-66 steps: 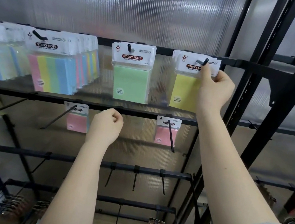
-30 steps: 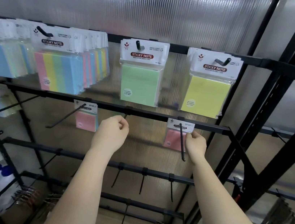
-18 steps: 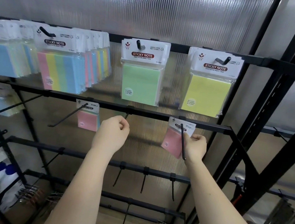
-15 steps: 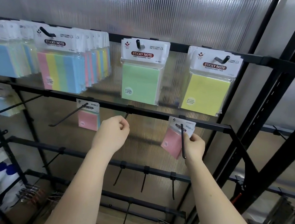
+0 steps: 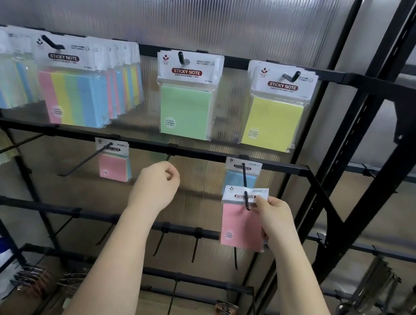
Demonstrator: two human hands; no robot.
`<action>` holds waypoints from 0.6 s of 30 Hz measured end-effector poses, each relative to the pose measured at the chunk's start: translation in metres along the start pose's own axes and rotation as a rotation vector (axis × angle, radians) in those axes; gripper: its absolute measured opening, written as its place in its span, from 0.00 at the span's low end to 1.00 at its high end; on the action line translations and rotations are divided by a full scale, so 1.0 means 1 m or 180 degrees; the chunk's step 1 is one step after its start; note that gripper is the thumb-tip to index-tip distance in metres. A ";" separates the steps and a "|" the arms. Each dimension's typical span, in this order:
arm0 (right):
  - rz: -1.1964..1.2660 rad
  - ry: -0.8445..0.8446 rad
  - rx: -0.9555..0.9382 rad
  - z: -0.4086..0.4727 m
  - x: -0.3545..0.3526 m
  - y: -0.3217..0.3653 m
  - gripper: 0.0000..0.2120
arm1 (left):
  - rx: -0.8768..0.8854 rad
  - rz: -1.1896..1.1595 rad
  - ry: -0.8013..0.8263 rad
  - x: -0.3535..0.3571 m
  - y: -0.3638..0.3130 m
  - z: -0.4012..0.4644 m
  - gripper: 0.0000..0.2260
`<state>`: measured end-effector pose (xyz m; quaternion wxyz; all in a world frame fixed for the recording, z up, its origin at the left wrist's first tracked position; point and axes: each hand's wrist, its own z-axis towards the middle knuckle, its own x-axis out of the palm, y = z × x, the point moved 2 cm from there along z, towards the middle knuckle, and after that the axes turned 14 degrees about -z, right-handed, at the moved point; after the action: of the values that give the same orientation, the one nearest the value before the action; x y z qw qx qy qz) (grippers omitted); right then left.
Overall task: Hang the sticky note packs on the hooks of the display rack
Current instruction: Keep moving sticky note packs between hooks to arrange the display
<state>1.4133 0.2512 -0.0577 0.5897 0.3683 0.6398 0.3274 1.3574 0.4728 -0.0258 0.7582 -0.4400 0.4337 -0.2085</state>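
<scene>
While the right hand (image 5: 271, 214) pinches a pink pack (image 5: 242, 226), the left hand (image 5: 156, 186) stays fisted before ribbed translucent wall (image 5: 169, 5).

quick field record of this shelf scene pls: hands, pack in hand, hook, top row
right hand: pinches the white header card of the pink sticky note pack
pink pack: at the tip of the black wire hook, not pushed back
behind it: blue sticky note pack on the same hook
left hand: curled around the middle hook's end
top row: green pack, yellow pack
</scene>
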 end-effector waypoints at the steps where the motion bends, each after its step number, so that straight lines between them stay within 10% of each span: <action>1: -0.0171 0.0050 -0.0044 -0.006 -0.005 0.001 0.13 | 0.0035 0.0001 0.0043 0.004 -0.002 0.000 0.07; 18: -0.0658 -0.0498 -0.0581 -0.067 -0.097 0.035 0.14 | -0.0632 0.0328 0.1440 0.109 -0.033 0.055 0.19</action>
<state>1.3525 0.1873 0.0276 0.6993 0.2698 0.5940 0.2920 1.4641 0.4060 -0.0366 0.6045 -0.4318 0.6326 -0.2192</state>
